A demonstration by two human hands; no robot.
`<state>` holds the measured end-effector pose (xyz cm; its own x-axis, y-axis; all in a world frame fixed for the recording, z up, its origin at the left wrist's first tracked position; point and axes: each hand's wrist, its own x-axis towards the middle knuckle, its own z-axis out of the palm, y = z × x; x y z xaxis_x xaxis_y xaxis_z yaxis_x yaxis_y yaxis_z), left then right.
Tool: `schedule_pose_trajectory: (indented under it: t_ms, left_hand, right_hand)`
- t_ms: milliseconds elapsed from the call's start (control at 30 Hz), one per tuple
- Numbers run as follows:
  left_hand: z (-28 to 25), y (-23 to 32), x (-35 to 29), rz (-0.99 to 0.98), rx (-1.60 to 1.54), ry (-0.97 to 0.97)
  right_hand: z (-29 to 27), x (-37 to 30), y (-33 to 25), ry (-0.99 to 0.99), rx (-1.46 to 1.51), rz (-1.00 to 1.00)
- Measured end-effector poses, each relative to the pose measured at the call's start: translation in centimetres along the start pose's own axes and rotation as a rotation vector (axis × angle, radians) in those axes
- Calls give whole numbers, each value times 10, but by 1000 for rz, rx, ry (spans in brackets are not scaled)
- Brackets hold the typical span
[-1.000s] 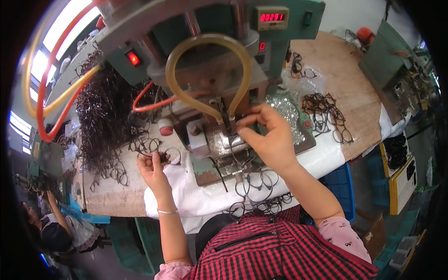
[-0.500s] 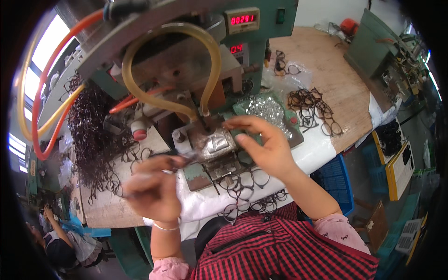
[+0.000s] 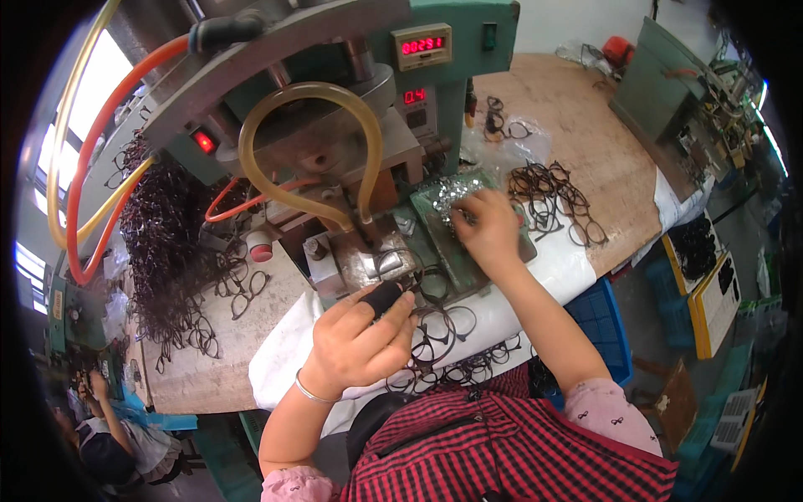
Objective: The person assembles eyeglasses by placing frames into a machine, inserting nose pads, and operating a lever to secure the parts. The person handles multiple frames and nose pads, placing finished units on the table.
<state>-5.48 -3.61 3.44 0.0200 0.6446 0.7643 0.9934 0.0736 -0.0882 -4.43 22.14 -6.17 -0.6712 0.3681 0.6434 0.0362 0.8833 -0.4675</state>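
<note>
My left hand (image 3: 360,341) is closed on a dark eyeglass frame (image 3: 412,283) just in front of the metal fixture (image 3: 378,261) of a green press. Something black (image 3: 381,297) shows at its fingertips; I cannot tell what it is. My right hand (image 3: 489,227) reaches to a green tray (image 3: 442,238) right of the fixture. Its fingers are drawn together at a heap of small shiny metal pieces (image 3: 452,189). Whatever they pinch is hidden. More eyeglass frames (image 3: 452,326) lie on white cloth below my left hand.
A big tangle of dark frames (image 3: 159,243) stands at the left. Another pile of frames (image 3: 548,191) is right of the tray. A yellow hose (image 3: 251,134) loops above the fixture. A blue basket (image 3: 598,326) sits below the table edge. Another person (image 3: 125,443) works at far left.
My right hand has moved from beside the fixture to the metal pieces on the tray. My left hand has come rightward to the fixture's front, holding the eyeglass frame.
</note>
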Motion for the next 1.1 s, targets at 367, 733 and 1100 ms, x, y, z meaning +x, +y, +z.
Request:
schedule_pose_trajectory:
  t_ms: [367, 733, 1100]
  left_hand:
    - [-75, 8, -115, -539, 506, 82]
    - [-44, -139, -238, -1330, 449, -431]
    - [-82, -83, -201, -1362, 269, -554]
  right_hand:
    - [-17, -28, -1, 49, 195, 191]
    - [12, -10, -19, -10, 932, 584]
    - [-74, 6, -71, -315, 777, 230]
